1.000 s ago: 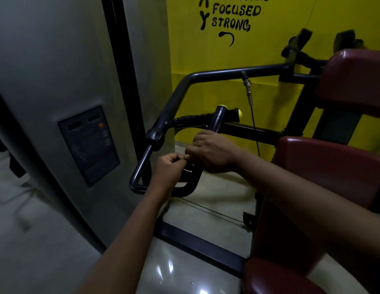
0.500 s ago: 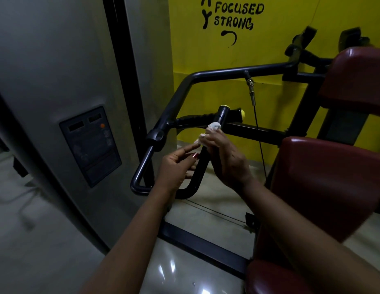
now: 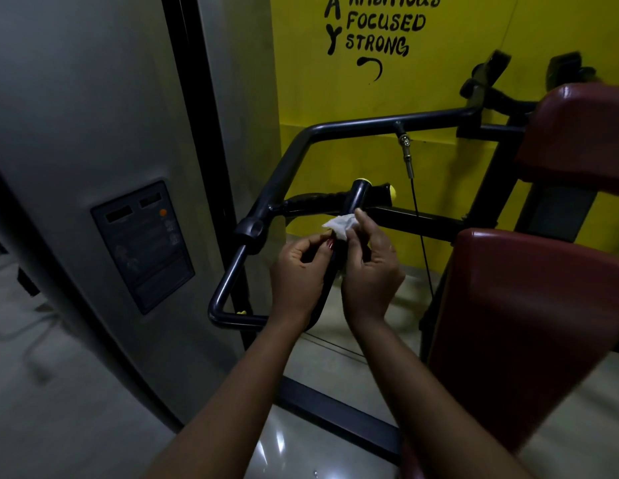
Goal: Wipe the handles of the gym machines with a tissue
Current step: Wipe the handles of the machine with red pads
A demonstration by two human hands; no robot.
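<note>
— Both hands have come together since half a second ago, and the tissue (image 3: 339,224) now spreads between them.
— Count, big to small?
— One grey weight-stack cover (image 3: 93,115). Two red pads: upper red pad (image 3: 577,133), lower red pad (image 3: 536,323). One black handle (image 3: 358,198).
— Hands?
— Two: left hand (image 3: 299,271) and right hand (image 3: 372,274) each pinch the single white tissue at curled fingertips, just before the handle's upright bar.

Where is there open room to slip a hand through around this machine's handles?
Open: the gap between the top bar and the ribbed grip, and inside the lower loop, left of the left hand. Crowded: the right hand meets it with the tissue at the upright handle, and the cable runs close beside the red seat.
</note>
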